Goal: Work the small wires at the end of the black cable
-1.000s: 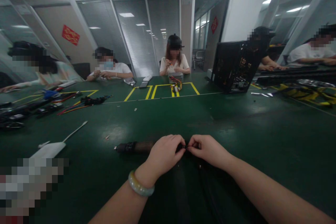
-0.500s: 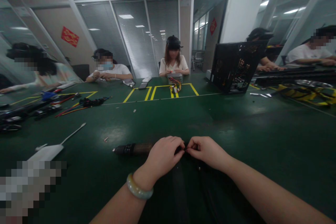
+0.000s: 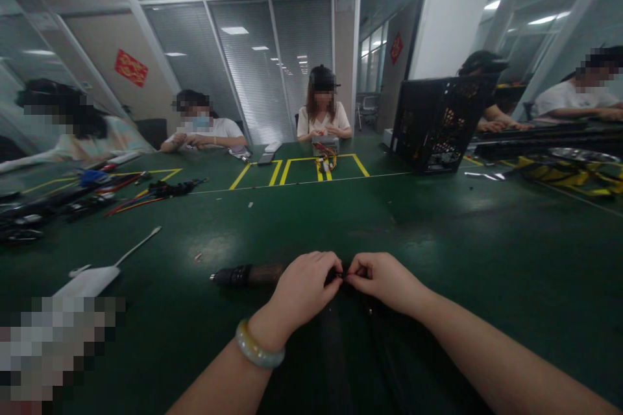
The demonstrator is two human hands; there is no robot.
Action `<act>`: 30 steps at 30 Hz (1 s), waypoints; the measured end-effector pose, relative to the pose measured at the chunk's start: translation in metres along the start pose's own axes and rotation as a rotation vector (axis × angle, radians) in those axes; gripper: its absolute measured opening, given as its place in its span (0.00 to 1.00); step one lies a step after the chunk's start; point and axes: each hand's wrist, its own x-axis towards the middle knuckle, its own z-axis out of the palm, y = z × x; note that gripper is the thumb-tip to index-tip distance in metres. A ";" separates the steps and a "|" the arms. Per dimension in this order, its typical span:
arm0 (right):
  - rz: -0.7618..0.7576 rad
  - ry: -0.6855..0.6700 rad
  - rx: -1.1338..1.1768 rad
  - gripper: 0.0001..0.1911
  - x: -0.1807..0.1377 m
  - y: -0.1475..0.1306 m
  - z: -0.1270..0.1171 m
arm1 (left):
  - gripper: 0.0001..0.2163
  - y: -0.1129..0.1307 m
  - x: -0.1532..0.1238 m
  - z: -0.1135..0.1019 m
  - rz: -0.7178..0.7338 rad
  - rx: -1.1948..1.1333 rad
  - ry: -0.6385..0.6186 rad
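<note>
On the green tabletop lies a dark power screwdriver (image 3: 250, 275) with a metal tip pointing left and a brownish grip. My left hand (image 3: 309, 288), with a bangle (image 3: 257, 347) at the wrist, covers the tool's right end, its thumb and fingers pinched together. Against its fingertips, my right hand (image 3: 382, 279) is also closed in a pinch. Something small and dark is between the two sets of fingertips, too hidden to name. Below the hands, a dark cable (image 3: 379, 337) runs toward me.
A white device with a cable (image 3: 95, 282) lies at left. Beyond it are wire bundles (image 3: 170, 188). A black computer case (image 3: 433, 123) stands at back right, near yellow straps (image 3: 569, 172). Across the table (image 3: 302, 220), several people sit working, one behind a grey box (image 3: 325, 144) with coloured wires.
The whole view has shifted very slightly. Both hands keep the same pinched pose at the same place, and the power screwdriver has not visibly moved.
</note>
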 end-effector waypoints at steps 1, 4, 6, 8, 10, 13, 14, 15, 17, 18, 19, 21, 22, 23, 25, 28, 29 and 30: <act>0.000 0.001 -0.001 0.05 0.000 0.000 0.000 | 0.05 0.000 0.000 0.000 0.004 -0.002 -0.004; -0.007 0.003 -0.009 0.05 0.000 0.001 0.000 | 0.04 -0.001 0.000 -0.001 0.026 -0.013 -0.004; -0.013 0.010 -0.009 0.05 0.000 0.001 0.000 | 0.05 -0.001 0.000 -0.001 0.036 -0.019 0.001; -0.016 0.013 -0.007 0.05 0.000 0.001 0.000 | 0.05 -0.001 -0.001 -0.001 0.040 -0.028 0.006; -0.015 0.012 -0.004 0.05 0.000 0.001 0.000 | 0.05 0.000 -0.001 -0.002 0.039 -0.037 0.010; -0.019 0.006 -0.001 0.05 -0.001 0.000 0.000 | 0.05 0.001 -0.002 -0.003 0.038 -0.044 0.015; -0.021 0.005 0.002 0.05 -0.001 0.000 -0.001 | 0.05 0.001 -0.002 -0.004 0.037 -0.044 0.015; -0.023 0.003 0.005 0.05 -0.001 0.000 -0.001 | 0.05 0.001 -0.002 -0.004 0.036 -0.043 0.015; -0.023 0.001 0.009 0.06 -0.001 0.000 0.000 | 0.05 0.002 -0.002 -0.004 0.035 -0.039 0.012; -0.022 0.003 0.010 0.06 -0.001 0.001 0.000 | 0.05 0.002 -0.002 -0.004 0.035 -0.038 0.012; -0.021 0.002 0.012 0.06 -0.001 0.001 0.000 | 0.06 0.001 -0.002 -0.004 0.037 -0.037 0.012; -0.018 -0.002 0.015 0.06 0.000 0.003 0.001 | 0.06 0.000 -0.001 -0.002 0.041 -0.039 0.015; -0.018 -0.004 0.014 0.06 0.000 0.003 0.001 | 0.06 0.000 -0.001 -0.001 0.043 -0.040 0.015; -0.018 -0.005 0.011 0.06 0.000 0.004 0.001 | 0.07 -0.001 -0.001 0.000 0.045 -0.040 0.017; -0.022 0.000 0.000 0.06 0.000 0.004 0.001 | 0.07 -0.002 0.000 0.001 0.050 -0.038 0.019; -0.029 0.006 -0.001 0.06 0.000 0.003 0.000 | 0.07 -0.002 -0.001 0.000 0.059 -0.036 0.028; -0.029 0.005 0.003 0.06 0.000 0.003 0.000 | 0.07 -0.001 -0.001 0.000 0.060 -0.035 0.030; -0.027 0.003 0.009 0.06 0.000 0.003 0.000 | 0.07 -0.001 -0.002 -0.001 0.059 -0.034 0.032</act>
